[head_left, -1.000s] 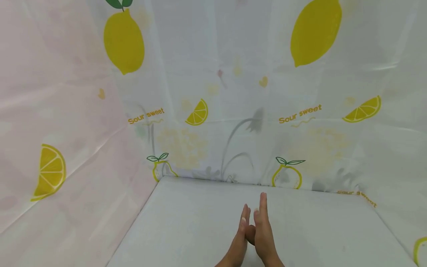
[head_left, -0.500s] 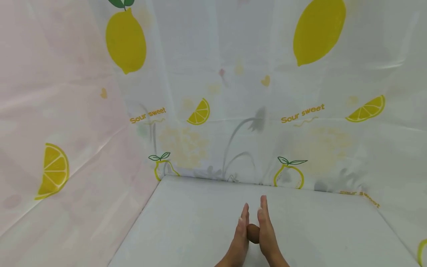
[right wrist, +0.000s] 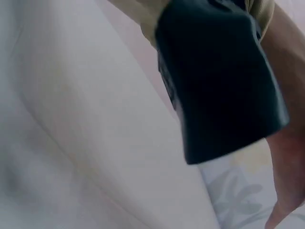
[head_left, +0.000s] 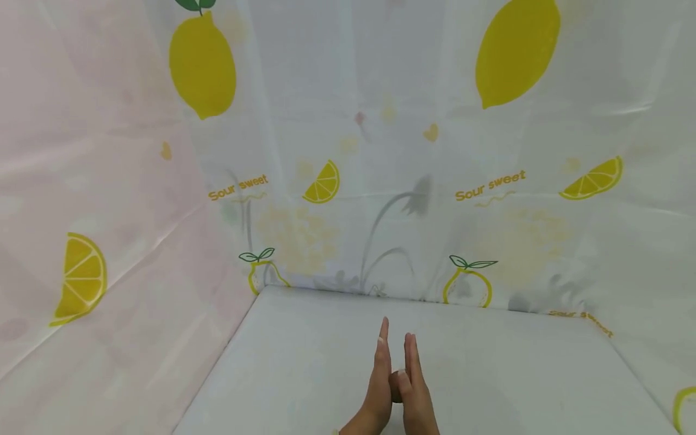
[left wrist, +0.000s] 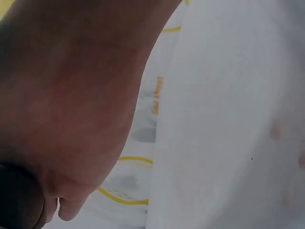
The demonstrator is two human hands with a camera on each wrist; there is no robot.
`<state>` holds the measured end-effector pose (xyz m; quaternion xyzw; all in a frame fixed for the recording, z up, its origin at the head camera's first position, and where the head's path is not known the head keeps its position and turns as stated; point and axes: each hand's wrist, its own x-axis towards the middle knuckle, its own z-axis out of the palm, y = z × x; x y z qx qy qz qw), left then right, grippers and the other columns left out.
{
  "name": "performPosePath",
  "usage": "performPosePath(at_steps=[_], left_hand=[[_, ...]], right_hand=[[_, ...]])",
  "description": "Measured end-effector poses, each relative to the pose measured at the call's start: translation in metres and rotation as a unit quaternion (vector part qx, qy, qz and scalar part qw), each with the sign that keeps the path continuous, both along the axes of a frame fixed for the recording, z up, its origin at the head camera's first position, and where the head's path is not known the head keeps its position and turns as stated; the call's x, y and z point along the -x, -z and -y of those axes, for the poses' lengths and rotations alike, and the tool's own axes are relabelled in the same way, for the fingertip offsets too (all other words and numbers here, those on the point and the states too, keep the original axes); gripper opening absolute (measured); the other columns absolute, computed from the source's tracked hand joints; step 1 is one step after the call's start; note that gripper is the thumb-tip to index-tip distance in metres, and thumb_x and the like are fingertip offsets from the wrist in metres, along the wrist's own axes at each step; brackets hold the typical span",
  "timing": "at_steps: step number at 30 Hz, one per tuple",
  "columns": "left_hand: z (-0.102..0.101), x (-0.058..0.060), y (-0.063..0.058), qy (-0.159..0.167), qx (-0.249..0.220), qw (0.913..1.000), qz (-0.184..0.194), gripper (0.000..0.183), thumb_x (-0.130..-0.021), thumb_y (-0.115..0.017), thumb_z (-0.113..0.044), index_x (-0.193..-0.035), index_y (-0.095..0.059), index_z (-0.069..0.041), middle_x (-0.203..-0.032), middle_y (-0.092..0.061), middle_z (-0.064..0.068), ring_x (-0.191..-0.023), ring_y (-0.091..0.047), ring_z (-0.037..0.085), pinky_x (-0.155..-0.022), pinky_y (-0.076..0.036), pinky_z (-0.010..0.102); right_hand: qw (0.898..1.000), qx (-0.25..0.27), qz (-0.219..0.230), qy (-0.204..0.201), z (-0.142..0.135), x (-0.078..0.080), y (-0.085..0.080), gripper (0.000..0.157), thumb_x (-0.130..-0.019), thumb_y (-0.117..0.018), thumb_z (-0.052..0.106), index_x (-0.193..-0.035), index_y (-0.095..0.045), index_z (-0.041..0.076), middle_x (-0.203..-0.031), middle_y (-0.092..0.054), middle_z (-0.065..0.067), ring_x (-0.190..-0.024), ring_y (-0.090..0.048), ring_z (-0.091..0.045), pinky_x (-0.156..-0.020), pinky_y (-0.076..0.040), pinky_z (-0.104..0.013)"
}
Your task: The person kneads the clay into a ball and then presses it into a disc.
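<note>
In the head view a small brown ball (head_left: 396,386), smooth like clay or dough, sits between two facing palms. My left hand (head_left: 377,380) presses it from the left with straight, upward-pointing fingers. From the right my right hand (head_left: 417,389) presses with its fingers also straight, and its thumb covers part of the ball. The left fingertips reach farther forward than the right ones. In the left wrist view the palm of the left hand (left wrist: 76,105) fills the upper left, beside a dark round shape (left wrist: 19,198) that seems to be the ball.
Beneath the hands lies a white tabletop (head_left: 304,362). A lemon-printed sheet (head_left: 348,151) hangs behind it, with a pinkish sheet (head_left: 109,199) on the left. The right wrist view shows a dark device (right wrist: 221,86) on a wrist by a beige sleeve (right wrist: 138,12).
Both hands have shifted slightly left with the ball between them. The left hand has slid forward and the right hand back, reversing which fingertips reach farther. The ball is now partly covered.
</note>
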<state>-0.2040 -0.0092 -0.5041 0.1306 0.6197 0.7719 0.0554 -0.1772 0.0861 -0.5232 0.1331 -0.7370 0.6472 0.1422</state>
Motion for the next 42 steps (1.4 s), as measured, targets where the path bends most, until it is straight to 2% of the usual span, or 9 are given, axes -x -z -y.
performPosePath(at_steps=[1,5,9,12,16,18,22,26,42], left_hand=[[0.001,0.002,0.0,-0.01,0.0,0.9999,0.006,0.056,-0.105,-0.007,-0.062,-0.16,-0.005,-0.051,-0.169,0.011,0.0,-0.15,-0.014,0.032,-0.114,0.001,0.071],[0.004,0.011,0.0,-0.044,-0.002,0.999,0.011,0.061,-0.106,-0.011,-0.061,-0.163,-0.007,-0.04,-0.17,0.007,0.001,-0.154,0.004,0.032,-0.112,0.007,0.073],[0.006,0.017,-0.001,-0.063,-0.004,0.998,0.007,0.068,-0.107,-0.013,-0.061,-0.165,-0.008,-0.027,-0.171,0.005,0.003,-0.154,0.012,0.033,-0.112,0.009,0.073],[0.007,0.018,-0.002,-0.053,-0.012,0.9984,0.012,0.071,-0.107,-0.012,-0.06,-0.165,-0.005,-0.021,-0.17,0.009,0.006,-0.154,0.016,0.033,-0.112,0.012,0.072],[0.006,0.015,0.0,-0.002,-0.034,0.9988,0.034,0.074,-0.105,-0.008,-0.063,-0.165,0.004,-0.02,-0.169,0.018,0.005,-0.152,0.022,0.032,-0.113,0.015,0.069],[0.004,0.013,0.001,0.025,-0.04,0.9979,0.045,0.076,-0.104,-0.007,-0.065,-0.164,0.006,-0.021,-0.169,0.017,0.004,-0.154,0.015,0.034,-0.114,0.013,0.068],[-0.003,0.006,0.003,0.065,-0.033,0.996,0.052,0.078,-0.102,-0.006,-0.068,-0.164,0.005,-0.023,-0.17,0.008,0.003,-0.155,0.008,0.035,-0.115,0.007,0.07],[-0.009,0.0,0.001,0.092,-0.038,0.9942,0.042,0.077,-0.102,-0.001,-0.067,-0.164,0.006,-0.022,-0.171,0.006,0.005,-0.154,0.012,0.035,-0.115,0.006,0.07],[0.0,-0.004,-0.016,0.115,-0.064,0.9912,0.015,0.076,-0.103,0.004,-0.063,-0.163,0.011,-0.018,-0.17,0.015,0.007,-0.154,0.018,0.031,-0.118,0.012,0.062]], right_hand=[[1.0,-0.002,-0.002,0.002,0.002,-0.001,0.0,0.062,-0.11,-0.034,0.01,-0.165,-0.008,0.018,-0.169,-0.011,-0.016,-0.142,-0.019,0.015,-0.105,-0.022,-0.006],[0.999,-0.027,-0.018,0.024,0.008,-0.005,-0.002,0.062,-0.107,-0.039,0.01,-0.164,-0.015,0.013,-0.164,-0.033,-0.007,-0.133,-0.039,0.009,-0.103,-0.031,-0.013],[0.997,-0.037,-0.067,0.022,0.011,-0.007,-0.006,0.065,-0.104,-0.042,0.008,-0.164,-0.016,0.008,-0.121,-0.064,0.014,-0.096,-0.058,-0.002,-0.088,-0.046,-0.023],[0.994,-0.051,-0.096,0.02,0.011,-0.009,-0.01,0.066,-0.104,-0.042,0.007,-0.164,-0.014,0.008,-0.134,-0.06,0.012,-0.096,-0.056,-0.005,-0.091,-0.044,-0.02],[0.994,-0.06,-0.091,0.017,0.01,-0.011,-0.02,0.067,-0.105,-0.043,0.01,-0.165,-0.011,0.015,-0.17,-0.013,0.004,-0.122,-0.047,0.002,-0.103,-0.034,-0.014],[0.995,-0.049,-0.081,0.011,0.009,-0.009,-0.026,0.067,-0.106,-0.042,0.011,-0.165,-0.009,0.017,-0.165,-0.029,0.006,-0.104,-0.053,0.006,-0.092,-0.042,-0.014],[0.998,-0.023,-0.056,-0.001,0.002,-0.003,-0.036,0.065,-0.109,-0.036,0.016,-0.165,-0.005,0.024,-0.165,-0.026,0.011,-0.124,-0.049,0.006,-0.097,-0.039,-0.013],[0.999,-0.002,-0.031,-0.01,-0.006,0.008,-0.04,0.063,-0.109,-0.031,0.019,-0.165,-0.001,0.028,-0.171,-0.003,0.007,-0.154,-0.002,-0.006,-0.11,-0.009,-0.005],[0.999,-0.007,0.044,0.011,-0.019,0.029,-0.028,0.059,-0.114,-0.021,0.035,-0.164,0.001,0.015,-0.171,-0.001,-0.003,-0.155,0.0,-0.026,-0.106,-0.007,0.0]])
